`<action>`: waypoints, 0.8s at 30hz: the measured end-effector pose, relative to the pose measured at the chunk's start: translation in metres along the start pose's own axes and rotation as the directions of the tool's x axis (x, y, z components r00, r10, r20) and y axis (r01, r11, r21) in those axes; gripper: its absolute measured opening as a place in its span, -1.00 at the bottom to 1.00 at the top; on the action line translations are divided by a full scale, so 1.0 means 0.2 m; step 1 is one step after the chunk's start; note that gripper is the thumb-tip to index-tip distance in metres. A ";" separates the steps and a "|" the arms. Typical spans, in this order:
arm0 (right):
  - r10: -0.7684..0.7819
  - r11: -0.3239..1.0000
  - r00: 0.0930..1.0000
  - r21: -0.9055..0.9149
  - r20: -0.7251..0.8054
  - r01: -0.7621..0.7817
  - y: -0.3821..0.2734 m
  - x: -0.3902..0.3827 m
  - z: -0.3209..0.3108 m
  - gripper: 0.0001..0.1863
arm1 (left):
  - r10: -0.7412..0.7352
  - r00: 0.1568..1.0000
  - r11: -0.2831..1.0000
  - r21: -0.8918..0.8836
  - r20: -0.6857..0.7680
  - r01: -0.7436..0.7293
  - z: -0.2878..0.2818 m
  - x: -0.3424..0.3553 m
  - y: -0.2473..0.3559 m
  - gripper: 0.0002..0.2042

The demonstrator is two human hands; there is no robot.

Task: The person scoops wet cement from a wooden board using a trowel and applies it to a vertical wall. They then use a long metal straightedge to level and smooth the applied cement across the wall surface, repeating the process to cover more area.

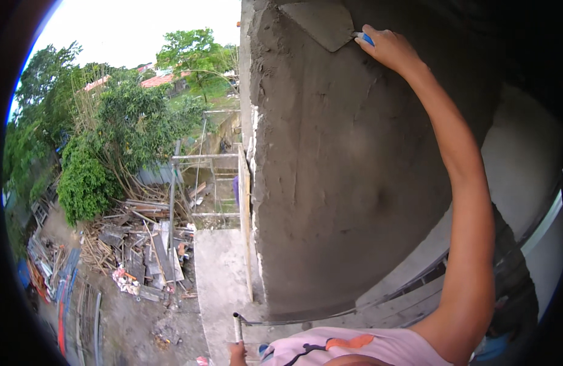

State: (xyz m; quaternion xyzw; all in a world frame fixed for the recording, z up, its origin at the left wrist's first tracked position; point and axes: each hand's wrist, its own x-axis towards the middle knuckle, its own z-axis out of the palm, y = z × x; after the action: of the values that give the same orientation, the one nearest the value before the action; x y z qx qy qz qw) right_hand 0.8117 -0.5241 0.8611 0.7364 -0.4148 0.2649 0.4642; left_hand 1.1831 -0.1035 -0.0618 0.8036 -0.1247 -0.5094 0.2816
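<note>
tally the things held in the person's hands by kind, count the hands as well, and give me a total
Trowel: 1, in the right hand
Pole: 1, pale with a dark end, in the left hand
Hands: 2, right and left
Total: 4

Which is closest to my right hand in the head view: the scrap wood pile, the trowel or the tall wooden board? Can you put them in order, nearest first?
1. Trowel: right in the right hand.
2. Tall wooden board: lower left, upright by the left edge of the wall.
3. Scrap wood pile: farther left, down on the ground.
</note>
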 end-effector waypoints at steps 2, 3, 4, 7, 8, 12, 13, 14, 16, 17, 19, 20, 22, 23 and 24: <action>0.011 1.000 1.000 0.009 -0.017 -0.010 0.04 0.00 -0.03 -0.57 | 0.025 0.999 0.999 -0.026 0.023 -0.024 0.00 0.01 0.01 -0.61; 0.045 0.999 0.998 0.029 -0.046 -0.044 0.05 0.03 -0.04 -0.57 | 0.037 0.999 0.999 -0.040 0.034 -0.036 0.01 0.01 0.01 -0.61; 0.090 0.995 0.993 0.052 -0.073 -0.086 0.06 0.04 -0.05 -0.57 | 0.013 1.000 1.000 0.007 0.002 -0.013 0.00 0.01 0.00 -0.62; 0.106 0.994 0.972 0.055 -0.208 -0.096 0.03 0.18 -0.07 -0.59 | -0.037 0.999 0.998 0.045 0.000 0.037 -0.03 0.01 0.00 -0.62; 0.156 0.984 0.970 0.111 -0.185 -0.137 -0.06 0.21 -0.14 -0.58 | -0.038 0.999 0.999 0.033 -0.010 0.038 -0.05 0.00 0.00 -0.62; 0.185 0.970 0.973 0.185 -0.138 -0.158 -0.21 0.29 -0.28 -0.58 | 0.015 1.000 1.000 -0.014 0.012 -0.014 -0.08 0.00 0.00 -0.63; 0.150 0.977 0.978 0.172 -0.144 -0.124 -0.21 0.30 -0.27 -0.59 | 0.041 0.999 0.999 -0.031 0.029 -0.040 -0.08 0.00 0.00 -0.62; 0.135 0.980 0.984 0.164 -0.117 -0.115 -0.24 0.30 -0.25 -0.58 | 0.025 1.000 0.999 -0.042 0.013 -0.025 -0.09 0.00 -0.02 -0.62; 0.095 0.988 0.994 0.130 -0.050 -0.088 -0.27 0.26 -0.24 -0.58 | -0.012 1.000 0.998 -0.059 0.005 0.012 -0.08 -0.02 -0.03 -0.61; 0.059 0.995 0.996 0.079 -0.062 -0.054 -0.23 0.23 -0.19 -0.58 | -0.010 1.000 0.998 -0.058 -0.014 0.009 -0.06 -0.03 -0.04 -0.59; -0.017 1.000 0.997 -0.025 -0.078 0.015 -0.12 0.17 -0.04 -0.59 | -0.006 0.999 0.999 -0.054 -0.051 0.003 -0.03 -0.02 -0.05 -0.51; -0.061 0.997 0.998 -0.045 -0.025 0.060 -0.11 0.15 -0.05 -0.58 | -0.035 0.999 0.995 -0.097 -0.012 0.034 -0.05 -0.02 -0.07 -0.40; -0.143 0.985 0.987 -0.090 0.078 0.149 -0.09 0.10 -0.10 -0.57 | -0.062 0.998 0.993 -0.105 0.006 0.062 -0.07 -0.02 -0.11 -0.39; -0.145 0.987 0.987 -0.067 0.065 0.149 -0.06 0.09 -0.09 -0.56 | -0.069 0.997 0.992 -0.108 0.017 0.070 -0.08 -0.02 -0.11 -0.39; -0.146 0.988 0.988 -0.045 0.051 0.149 -0.03 0.08 -0.07 -0.56 | -0.137 0.988 0.985 -0.099 0.076 0.144 -0.08 -0.01 -0.11 -0.40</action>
State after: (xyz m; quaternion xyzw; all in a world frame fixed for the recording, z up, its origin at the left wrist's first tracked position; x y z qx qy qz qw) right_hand 0.8245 -0.5160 0.8764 0.7598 -0.3764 0.2020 0.4901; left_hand 1.1949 -0.0786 -0.0675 0.7765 -0.0505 -0.5612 0.2818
